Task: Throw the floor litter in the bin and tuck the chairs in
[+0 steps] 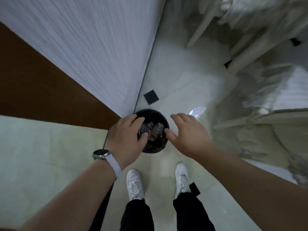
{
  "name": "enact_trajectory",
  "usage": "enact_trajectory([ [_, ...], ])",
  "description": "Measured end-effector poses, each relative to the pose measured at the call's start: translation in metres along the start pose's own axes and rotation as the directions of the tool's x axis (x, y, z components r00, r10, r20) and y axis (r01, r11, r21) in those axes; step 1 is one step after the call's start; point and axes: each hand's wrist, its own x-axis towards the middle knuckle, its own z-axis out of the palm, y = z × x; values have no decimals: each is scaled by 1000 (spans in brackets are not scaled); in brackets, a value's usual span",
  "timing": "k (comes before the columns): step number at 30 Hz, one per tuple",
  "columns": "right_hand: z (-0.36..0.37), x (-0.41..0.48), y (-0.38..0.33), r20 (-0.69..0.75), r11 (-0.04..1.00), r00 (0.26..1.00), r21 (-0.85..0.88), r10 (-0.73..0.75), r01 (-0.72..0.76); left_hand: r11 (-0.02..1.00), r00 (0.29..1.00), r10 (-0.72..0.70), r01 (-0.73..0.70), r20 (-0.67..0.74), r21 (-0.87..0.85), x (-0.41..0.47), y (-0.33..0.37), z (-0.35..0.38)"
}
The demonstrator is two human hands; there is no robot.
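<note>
Plastic wrapper (145, 128) appears pinched between the curled fingers and thumb of the left hand (128, 135), though blur prevents certainty. It is held directly over the black bin (159, 146), evidently so that it drops inside. Right hand (186, 130) hovers just beside the rim, fingers straight and spread, holding nothing. Litter (155, 130) already lies in the bin. Chairs (250, 39) stand well apart, upper right; tucking is judged outstanding.

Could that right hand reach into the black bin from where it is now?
Probably yes. The right hand is open just to the right of the bin, with nothing between them. The left hand covers only its left side, leaving the rest of the opening free.
</note>
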Motion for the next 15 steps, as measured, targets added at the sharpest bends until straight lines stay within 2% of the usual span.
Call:
enact_trajectory([
  [5, -93, -49, -29, -100, 999, 995, -41, 6, -11, 994, 982, 102, -93, -160, 65, -34, 38, -84],
  [10, -164, -96, -33, -216, 998, 976, -66, -3, -11, 969, 958, 226, -203, -175, 140, -53, 86, -138],
  [15, -222, -120, 2, -230, 993, 973, -113, -8, -19, 954, 933, 294, -272, -207, 127, -39, 146, -167],
])
